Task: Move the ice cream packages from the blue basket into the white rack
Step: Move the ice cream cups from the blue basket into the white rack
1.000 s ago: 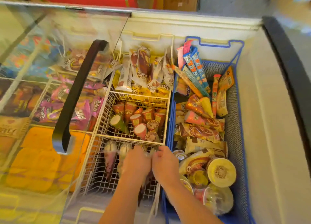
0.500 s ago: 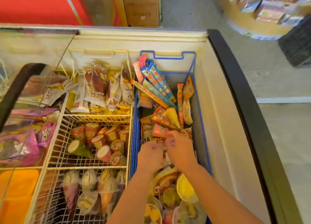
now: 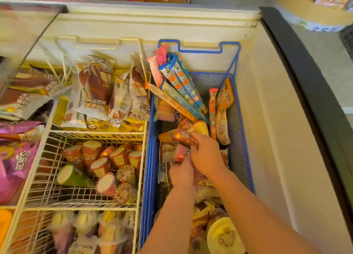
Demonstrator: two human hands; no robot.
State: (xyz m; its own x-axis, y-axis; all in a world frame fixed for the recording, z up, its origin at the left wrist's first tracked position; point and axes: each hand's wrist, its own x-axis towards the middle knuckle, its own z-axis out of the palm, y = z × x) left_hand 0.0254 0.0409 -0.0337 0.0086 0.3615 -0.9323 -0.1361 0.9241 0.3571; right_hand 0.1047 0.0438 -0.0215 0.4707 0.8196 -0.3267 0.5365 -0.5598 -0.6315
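White rack (image 3: 142,169) sits directly left of blue basket (image 3: 246,158), walls touching. Both hands in basket's middle. Right hand (image 3: 207,156) grip closed on red cone package (image 3: 184,134), long axis pointing up-left toward the rack. Left hand (image 3: 181,172) curled over pink package (image 3: 179,152); hold unclear.
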